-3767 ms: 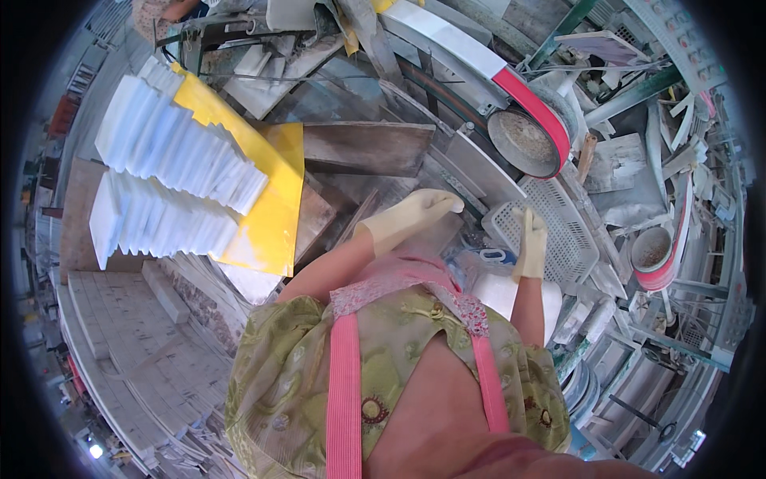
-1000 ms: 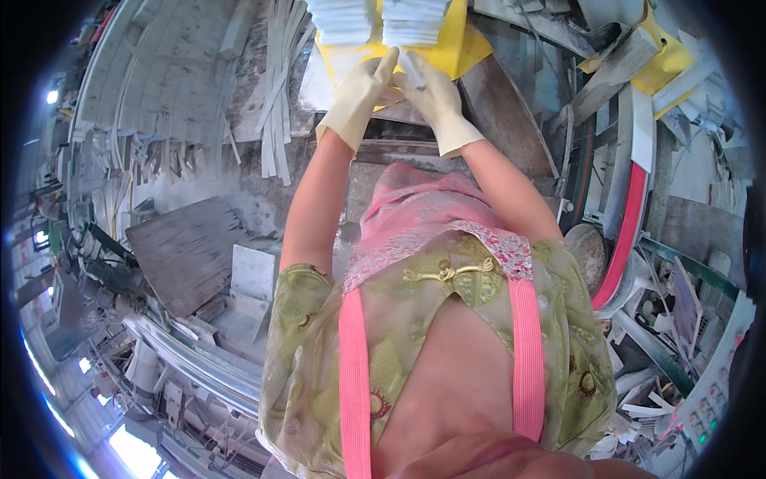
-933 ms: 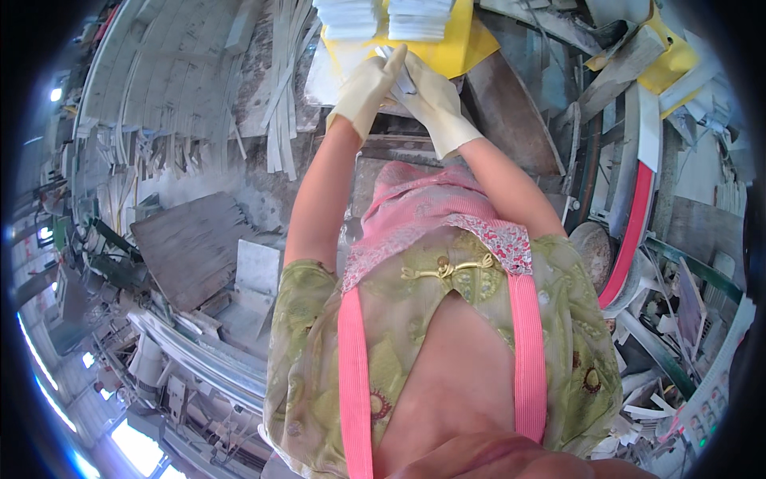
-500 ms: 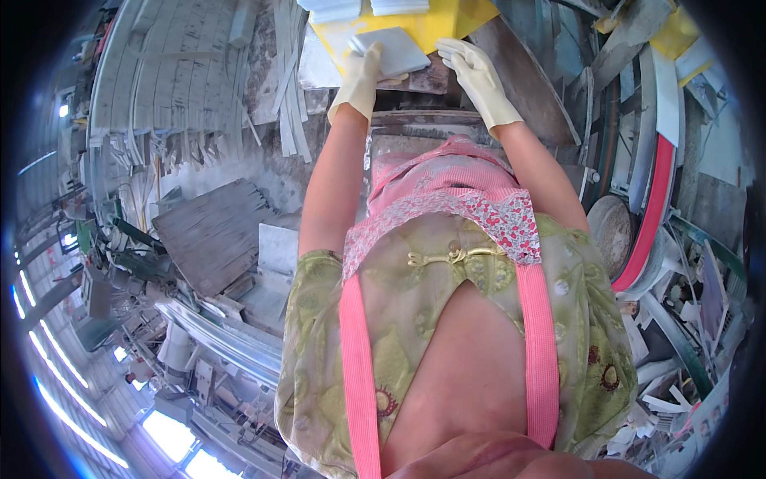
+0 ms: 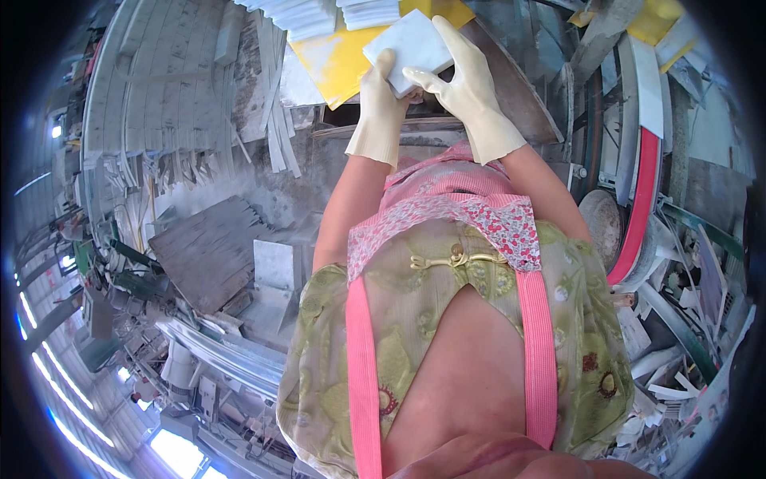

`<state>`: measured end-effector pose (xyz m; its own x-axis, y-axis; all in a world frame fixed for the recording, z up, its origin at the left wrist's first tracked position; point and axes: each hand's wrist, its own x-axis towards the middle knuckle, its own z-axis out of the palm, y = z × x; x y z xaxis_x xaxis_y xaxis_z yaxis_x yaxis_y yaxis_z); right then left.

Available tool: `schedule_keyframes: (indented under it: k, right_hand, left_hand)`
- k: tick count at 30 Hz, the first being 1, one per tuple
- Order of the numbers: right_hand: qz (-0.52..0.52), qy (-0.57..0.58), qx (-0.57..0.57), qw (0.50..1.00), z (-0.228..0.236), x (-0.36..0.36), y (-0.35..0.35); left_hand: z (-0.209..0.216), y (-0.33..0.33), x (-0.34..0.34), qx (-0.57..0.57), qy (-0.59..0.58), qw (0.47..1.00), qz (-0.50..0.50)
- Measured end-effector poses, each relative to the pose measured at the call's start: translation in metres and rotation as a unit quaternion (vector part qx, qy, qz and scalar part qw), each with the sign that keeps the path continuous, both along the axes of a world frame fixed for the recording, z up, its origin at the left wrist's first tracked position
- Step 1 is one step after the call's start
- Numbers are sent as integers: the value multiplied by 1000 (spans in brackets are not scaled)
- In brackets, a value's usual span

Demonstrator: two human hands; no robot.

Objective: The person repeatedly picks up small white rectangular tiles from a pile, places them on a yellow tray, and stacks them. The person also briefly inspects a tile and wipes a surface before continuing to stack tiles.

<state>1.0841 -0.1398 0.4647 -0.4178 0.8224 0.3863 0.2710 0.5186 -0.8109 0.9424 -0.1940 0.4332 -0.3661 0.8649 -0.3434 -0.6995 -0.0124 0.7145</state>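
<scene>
A pale, square stone tile (image 5: 408, 49) is held up at the top middle, tilted, between my two gloved hands. My left hand (image 5: 381, 94) grips its near left side, the thumb on the upper face and the other fingers hidden beneath. Along the right side, my right hand (image 5: 469, 84) has its fingers against the edge and its thumb at the near right corner. Both hands wear cream rubber gloves. Beneath and behind the tile lies a yellow sheet (image 5: 329, 65), partly dusted white. Stacks of similar white pieces (image 5: 297, 16) rest on its far part.
Long grey strips (image 5: 132, 88) lie side by side at the far left, with loose thin strips (image 5: 275, 112) beside them. A brown board (image 5: 515, 76) slants just right of my hands. A worn wooden panel (image 5: 209, 247) leans at left. Farther right curves a red and white edge (image 5: 638, 199).
The tile has been lifted and tilted up off the yellow sheet. My right hand, apart from it before, has moved left onto its right side. My left hand keeps its hold.
</scene>
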Motion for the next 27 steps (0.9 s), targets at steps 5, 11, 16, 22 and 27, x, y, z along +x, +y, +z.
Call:
schedule_keyframes:
  k: [5,11,16,22,27]
  right_hand:
    - [32,40,-64,997,9,18,0]
    - [148,226,-178,946,18,42,10]
    - [196,136,-129,963,26,43,13]
    - [239,158,-164,944,29,41,21]
    - [119,227,-203,945,19,37,31]
  left_hand:
    - [-7,7,-8,95,-70,987,-111]
    - [-15,5,-17,140,-116,967,-177]
    - [-16,6,-23,181,-78,953,-232]
    - [4,1,-26,197,0,941,-276]
    - [29,-10,-9,86,287,939,-168]
